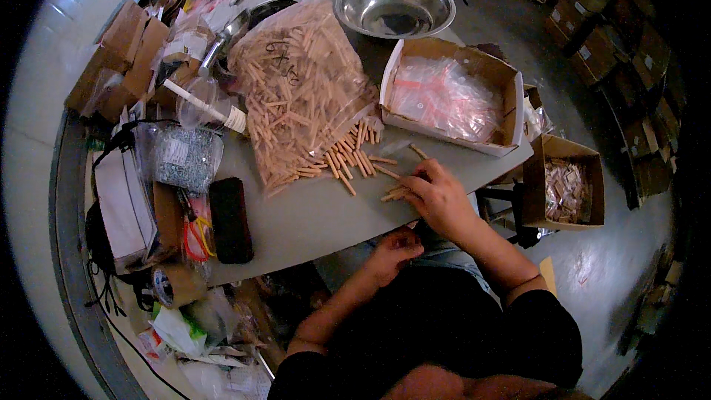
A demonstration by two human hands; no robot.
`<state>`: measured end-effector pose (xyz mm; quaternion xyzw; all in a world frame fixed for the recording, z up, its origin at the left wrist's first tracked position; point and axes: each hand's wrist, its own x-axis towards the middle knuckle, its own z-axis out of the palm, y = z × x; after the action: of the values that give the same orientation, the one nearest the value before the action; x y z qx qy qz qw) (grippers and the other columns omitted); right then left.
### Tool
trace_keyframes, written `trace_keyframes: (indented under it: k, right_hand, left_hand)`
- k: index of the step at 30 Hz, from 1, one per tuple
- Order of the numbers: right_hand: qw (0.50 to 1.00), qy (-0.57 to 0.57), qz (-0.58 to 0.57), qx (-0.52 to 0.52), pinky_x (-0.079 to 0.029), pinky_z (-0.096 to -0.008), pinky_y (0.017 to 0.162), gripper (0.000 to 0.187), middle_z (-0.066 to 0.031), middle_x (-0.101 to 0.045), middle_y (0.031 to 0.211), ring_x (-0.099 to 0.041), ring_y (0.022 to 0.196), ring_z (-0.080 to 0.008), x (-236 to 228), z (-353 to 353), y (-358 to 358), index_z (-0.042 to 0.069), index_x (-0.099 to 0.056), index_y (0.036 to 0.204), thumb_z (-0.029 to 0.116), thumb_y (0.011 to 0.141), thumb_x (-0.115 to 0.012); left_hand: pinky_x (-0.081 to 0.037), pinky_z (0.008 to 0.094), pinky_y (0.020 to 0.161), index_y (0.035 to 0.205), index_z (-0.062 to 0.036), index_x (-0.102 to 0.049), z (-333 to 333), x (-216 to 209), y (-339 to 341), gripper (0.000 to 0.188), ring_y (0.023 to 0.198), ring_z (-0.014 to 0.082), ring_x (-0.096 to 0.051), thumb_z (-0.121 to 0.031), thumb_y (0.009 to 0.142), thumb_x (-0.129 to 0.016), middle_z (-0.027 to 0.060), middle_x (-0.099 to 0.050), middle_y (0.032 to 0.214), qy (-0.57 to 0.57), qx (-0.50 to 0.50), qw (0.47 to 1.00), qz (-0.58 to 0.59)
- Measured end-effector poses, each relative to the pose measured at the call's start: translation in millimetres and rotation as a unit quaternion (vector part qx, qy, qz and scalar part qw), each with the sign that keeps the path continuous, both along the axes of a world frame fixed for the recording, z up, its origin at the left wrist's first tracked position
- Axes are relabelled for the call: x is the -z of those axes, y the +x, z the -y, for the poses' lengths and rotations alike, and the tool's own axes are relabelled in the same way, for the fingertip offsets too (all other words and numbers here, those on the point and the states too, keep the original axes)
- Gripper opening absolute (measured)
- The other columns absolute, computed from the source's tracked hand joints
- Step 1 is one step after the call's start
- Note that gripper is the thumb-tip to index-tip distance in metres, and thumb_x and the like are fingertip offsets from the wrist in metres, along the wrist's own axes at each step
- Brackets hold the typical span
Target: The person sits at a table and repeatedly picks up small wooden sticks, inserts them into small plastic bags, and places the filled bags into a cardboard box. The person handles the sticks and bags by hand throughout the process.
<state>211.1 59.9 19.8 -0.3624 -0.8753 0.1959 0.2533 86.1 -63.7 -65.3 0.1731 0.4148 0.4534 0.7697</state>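
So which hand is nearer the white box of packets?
The right hand, on the box's near side, by wooden sticks; the left hand is farther, by the table edge.

The person wears a black top [444, 326], dark and plain-looking over the visible torso, with a left sleeve [300, 378] and a right sleeve [546, 322] of the same black, both short and loose-edged, leaving the forearms uncovered. Just beyond the lower hem of the top show pale blue trousers [465, 258], faded like denim, partly in shadow. Farther out from the top, the left hand [394, 255] and the right hand [441, 196] are ungloved, each forearm narrowing toward the wrist
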Motion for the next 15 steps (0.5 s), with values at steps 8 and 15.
trace_keyframes:
  k: [8, 15]
  right_hand:
    - [0.987, -0.021, 0.055, -0.151, -0.048, -0.0389, 0.086, 0.026, -0.0132, -0.058, 0.104, -0.057, 0.096, -0.0337, -9.4, 3.1, 7.5, 0.009, -0.069, 0.097, 0.005, 0.072, -0.063]
    - [0.932, -0.195, 0.003, -0.304, -0.048, -0.0410, 0.089, 0.031, -0.0138, -0.059, 0.109, -0.057, 0.105, -0.0336, -17.3, 16.5, 15.1, 0.006, -0.066, 0.103, 0.006, 0.072, -0.064]
  left_hand:
    - [-0.047, 0.0258, 0.067, 0.099, -0.0099, -0.057, -0.1, -8.3, -16.8, 0.019, 0.080, 0.0147, -0.056, -0.007, 0.084, -0.068, 0.0022, -0.059, 0.088, -0.092, 0.018, 0.963, 0.251]
    - [-0.051, 0.0318, 0.084, 0.111, -0.0083, -0.061, 2.4, 7.7, -25.4, 0.030, 0.098, 0.0184, -0.060, -0.017, 0.084, -0.070, 0.0046, -0.064, 0.105, -0.048, 0.094, 0.979, 0.173]
